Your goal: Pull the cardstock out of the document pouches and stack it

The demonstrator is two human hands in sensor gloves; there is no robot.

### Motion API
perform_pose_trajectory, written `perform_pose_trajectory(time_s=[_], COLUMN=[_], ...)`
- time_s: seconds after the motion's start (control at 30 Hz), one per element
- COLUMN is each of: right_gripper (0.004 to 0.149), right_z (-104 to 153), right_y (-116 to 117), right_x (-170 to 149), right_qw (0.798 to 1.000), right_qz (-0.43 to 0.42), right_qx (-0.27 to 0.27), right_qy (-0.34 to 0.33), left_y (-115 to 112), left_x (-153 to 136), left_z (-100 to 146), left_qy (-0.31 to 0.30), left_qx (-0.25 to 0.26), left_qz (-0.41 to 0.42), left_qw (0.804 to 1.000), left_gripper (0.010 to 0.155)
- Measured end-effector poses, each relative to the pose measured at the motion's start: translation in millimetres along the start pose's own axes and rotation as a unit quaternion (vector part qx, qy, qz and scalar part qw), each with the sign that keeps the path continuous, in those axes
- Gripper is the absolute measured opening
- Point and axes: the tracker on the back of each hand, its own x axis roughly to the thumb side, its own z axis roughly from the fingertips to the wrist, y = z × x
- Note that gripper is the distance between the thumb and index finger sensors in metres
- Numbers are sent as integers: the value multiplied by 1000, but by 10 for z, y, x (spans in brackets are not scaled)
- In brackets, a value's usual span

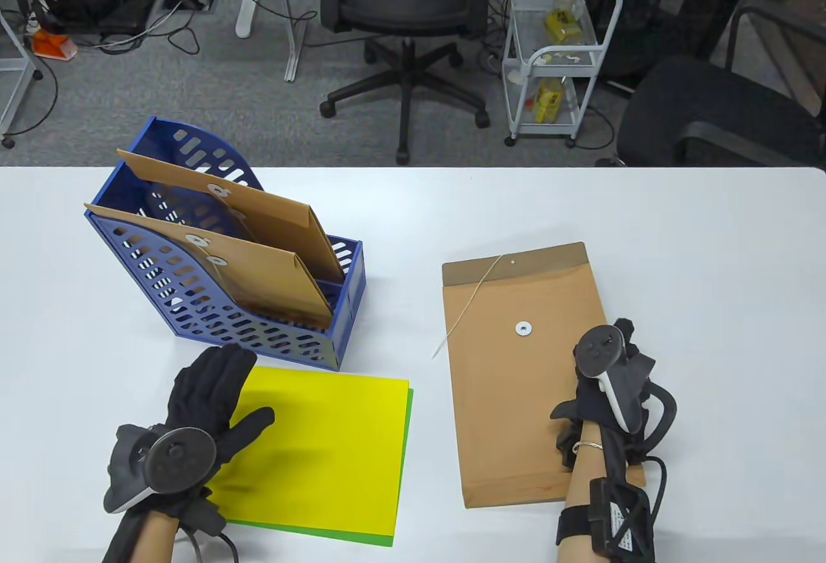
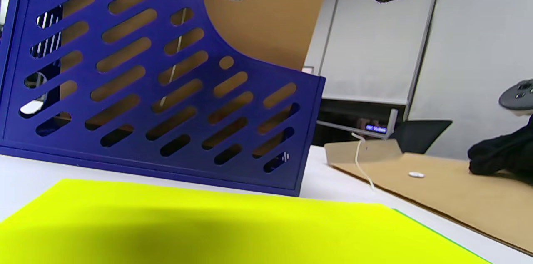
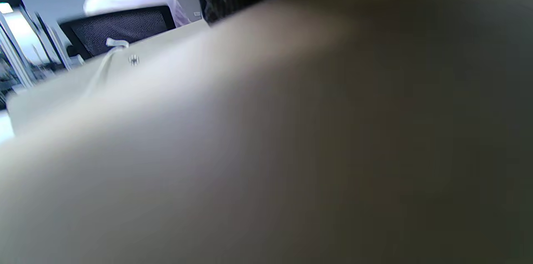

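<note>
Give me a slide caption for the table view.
Left hand on stacked yellow cardstock; right hand on opened pouch.

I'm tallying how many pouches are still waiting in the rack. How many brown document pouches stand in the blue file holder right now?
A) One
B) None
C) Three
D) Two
D: the table view shows two brown string-tie pouches standing in the blue file holder, one per slot, while a third pouch lies flat on the table under the right hand.
</note>
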Motion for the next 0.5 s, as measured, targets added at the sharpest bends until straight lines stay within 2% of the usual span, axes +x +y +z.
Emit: perform_pose_trajectory(time_s=[0.17, 0.3, 0.43, 0.5], right_gripper=[78, 78, 77, 77], right_z=[-21, 53, 211, 367], right_y=[167, 75, -105, -209], right_x=[-25, -12, 22, 46], right_qw=[1000, 998, 993, 983], right_qz=[11, 61, 51, 25], right_qx=[25, 8, 9, -13], right_qy=[13, -4, -107, -179], left_y=[-14, -19, -61, -84], left_x=[7, 14, 16, 21], left_z=[-8, -8, -18, -28], left_qy=[0, -2, -9, -12], left_qx=[-6, -7, -20, -29], left_qz=[0, 0, 1, 1], left_qw=[1000, 1000, 1000, 1000], left_gripper=[82, 81, 81, 81])
